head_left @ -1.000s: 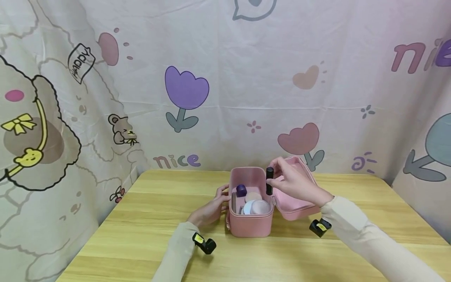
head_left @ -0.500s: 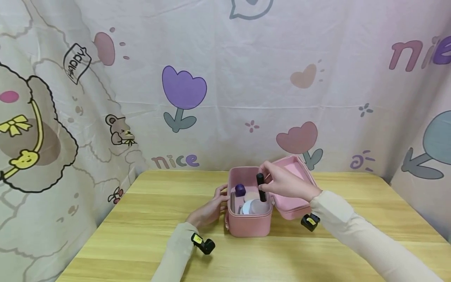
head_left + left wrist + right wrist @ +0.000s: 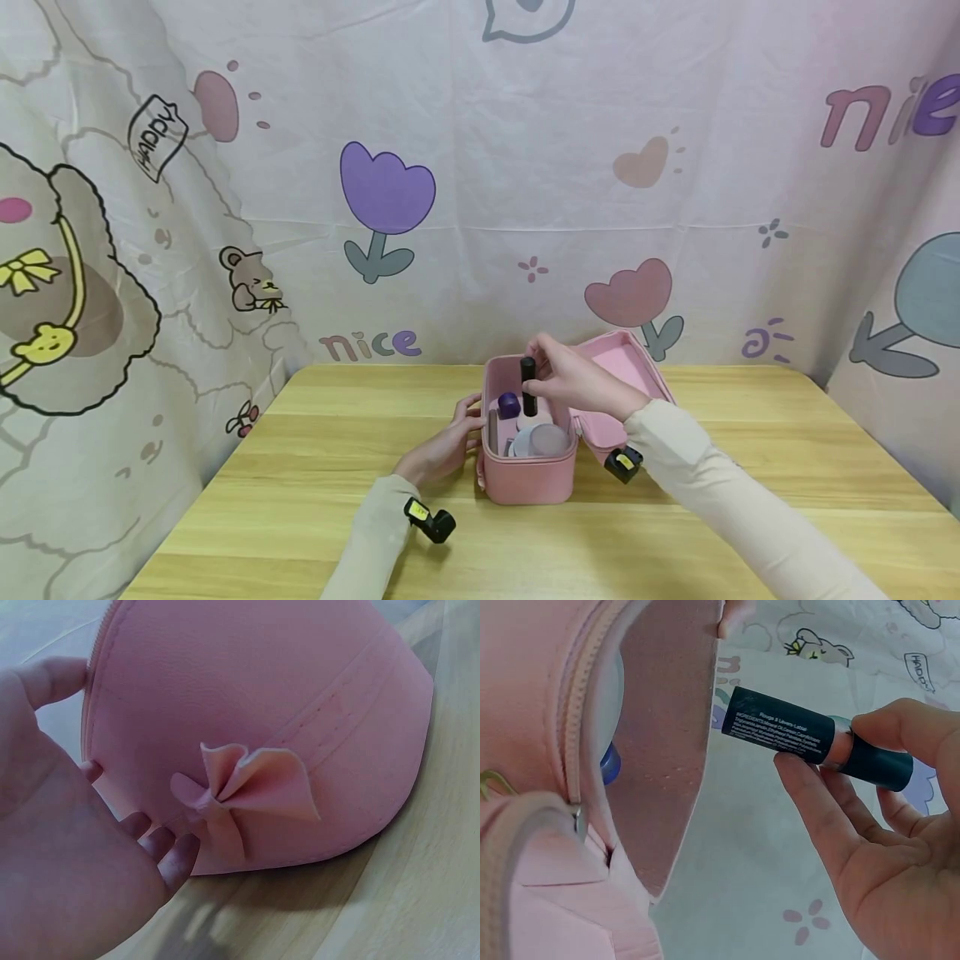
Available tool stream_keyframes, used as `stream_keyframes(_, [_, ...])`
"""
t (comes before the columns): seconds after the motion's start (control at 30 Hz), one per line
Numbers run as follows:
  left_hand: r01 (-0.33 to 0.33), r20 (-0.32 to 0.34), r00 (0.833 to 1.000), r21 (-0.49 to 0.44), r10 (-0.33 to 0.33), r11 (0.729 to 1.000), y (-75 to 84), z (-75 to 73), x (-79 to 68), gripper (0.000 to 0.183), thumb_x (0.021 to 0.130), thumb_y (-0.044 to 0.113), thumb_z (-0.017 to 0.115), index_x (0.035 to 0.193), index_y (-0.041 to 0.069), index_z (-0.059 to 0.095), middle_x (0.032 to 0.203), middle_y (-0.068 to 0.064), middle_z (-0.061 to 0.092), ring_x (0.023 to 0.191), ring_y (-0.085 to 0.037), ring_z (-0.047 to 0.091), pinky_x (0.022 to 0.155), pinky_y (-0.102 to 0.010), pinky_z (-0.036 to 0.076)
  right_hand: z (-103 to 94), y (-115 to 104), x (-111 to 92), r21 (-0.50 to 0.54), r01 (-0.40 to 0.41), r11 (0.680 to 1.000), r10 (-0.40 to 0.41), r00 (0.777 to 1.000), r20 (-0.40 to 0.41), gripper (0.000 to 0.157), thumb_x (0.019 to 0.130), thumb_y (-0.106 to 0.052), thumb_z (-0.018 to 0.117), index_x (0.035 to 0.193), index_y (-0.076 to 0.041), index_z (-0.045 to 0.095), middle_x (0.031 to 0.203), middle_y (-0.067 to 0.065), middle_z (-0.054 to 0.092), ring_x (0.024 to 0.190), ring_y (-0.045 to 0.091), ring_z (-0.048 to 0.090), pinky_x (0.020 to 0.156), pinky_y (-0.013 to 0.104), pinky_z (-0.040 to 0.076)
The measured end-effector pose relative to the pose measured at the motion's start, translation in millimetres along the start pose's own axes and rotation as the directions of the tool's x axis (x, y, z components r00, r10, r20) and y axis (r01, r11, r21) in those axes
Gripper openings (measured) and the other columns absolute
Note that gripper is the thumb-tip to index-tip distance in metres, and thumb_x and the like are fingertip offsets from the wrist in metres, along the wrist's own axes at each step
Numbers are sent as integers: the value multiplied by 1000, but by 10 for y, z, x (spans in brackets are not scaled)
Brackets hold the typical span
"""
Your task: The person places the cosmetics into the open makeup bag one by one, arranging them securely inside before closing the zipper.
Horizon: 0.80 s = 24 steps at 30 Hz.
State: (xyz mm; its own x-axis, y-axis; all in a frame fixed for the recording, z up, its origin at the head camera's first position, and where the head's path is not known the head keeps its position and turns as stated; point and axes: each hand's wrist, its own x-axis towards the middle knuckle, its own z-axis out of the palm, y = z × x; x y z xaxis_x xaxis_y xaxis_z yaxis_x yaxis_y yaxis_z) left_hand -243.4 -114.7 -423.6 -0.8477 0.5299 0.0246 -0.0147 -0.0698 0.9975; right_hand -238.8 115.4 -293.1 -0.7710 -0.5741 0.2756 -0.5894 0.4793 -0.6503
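My right hand pinches a black lipstick between thumb and fingers, holding it roughly upright over the inside of a pink makeup case. Small printed text and a reddish band show on the lipstick in the right wrist view. Against the left side of the case my left hand rests with relaxed fingers; in the left wrist view its fingertips lie along the pink wall near a bow. A dark purple object and round, pale containers sit inside the case.
The case's lid hangs open to the right, partly behind my right forearm. A slim brownish item stands along the inner left wall. The wooden table ends at a printed cloth backdrop.
My right hand has carried the lipstick leftward, from the case's right rim to above its middle, beside the purple object. The left hand has stayed at the case's side.
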Motion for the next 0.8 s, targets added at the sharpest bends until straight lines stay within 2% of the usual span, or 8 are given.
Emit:
stream_keyframes(0.23, [-3, 3, 1000, -3, 3, 1000, -9, -8, 3, 63, 99, 19, 33, 147, 8, -5, 151, -28, -3, 137, -50, 15, 113, -54, 11, 74, 8, 23, -10, 4, 1000, -3, 1000, 8, 29, 86, -1, 68, 104, -2, 46, 96, 11, 61, 88, 21, 64, 80, 36, 53])
stream_keyframes(0.5, [-6, 9, 1000, -7, 6, 1000, -12, -9, 13, 61, 99, 17, 32, 147, 8, -5, 150, -27, -2, 137, -48, 15, 112, -51, 13, 220, 32, 70, -30, 15, 999, -15, 1000, 24, 30, 84, -1, 70, 103, -3, 48, 93, 9, 63, 84, 18, 64, 76, 31, 54])
stream_keyframes(0.8, [-7, 12, 1000, 4, 7, 1000, 15, 3, -3, 62, 99, 19, 32, 146, 8, -6, 150, -26, 0, 136, -46, 19, 111, -51, 16, 317, 44, 114, -126, 85, 988, -90, 995, -35, 28, 82, -3, 72, 102, -2, 53, 90, 6, 63, 84, 19, 63, 75, 31, 53])
